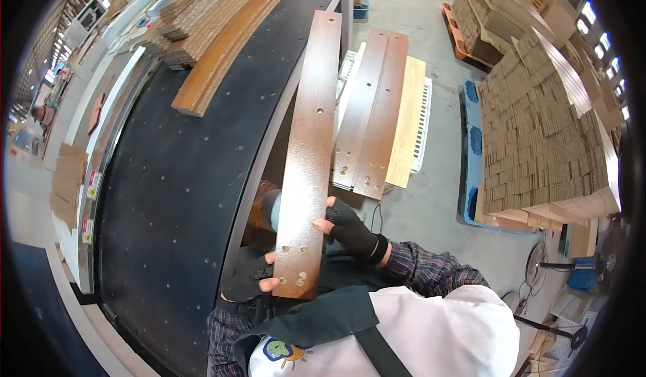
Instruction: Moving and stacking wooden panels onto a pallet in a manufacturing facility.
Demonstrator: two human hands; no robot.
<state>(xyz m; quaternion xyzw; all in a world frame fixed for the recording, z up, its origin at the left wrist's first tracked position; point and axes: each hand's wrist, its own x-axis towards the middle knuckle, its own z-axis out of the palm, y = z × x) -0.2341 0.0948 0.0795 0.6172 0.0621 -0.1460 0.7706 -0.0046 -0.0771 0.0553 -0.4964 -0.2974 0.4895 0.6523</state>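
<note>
Both hands are holding a long brown board (307, 148) by its near end, above the edge of a black table (175, 195). The left hand (250, 277), in a dark fingerless glove, is gripping the board's lower left corner; its bare fingertips are curling onto the board face beside the drilled holes. The right hand (350, 228), gloved the same way, is gripping the right edge slightly higher, thumb on the face, remaining fingers behind the board and hidden. The board is running away from the person, tilting slightly right, its far end reaching toward the table's far corner.

Just right of the board, a stack of similar boards (377, 115) is lying on a white rack. On the table's far end, cardboard sheets (215, 20) are lying in a pile. Cardboard stacks (545, 128) are standing on a blue pallet at right.
</note>
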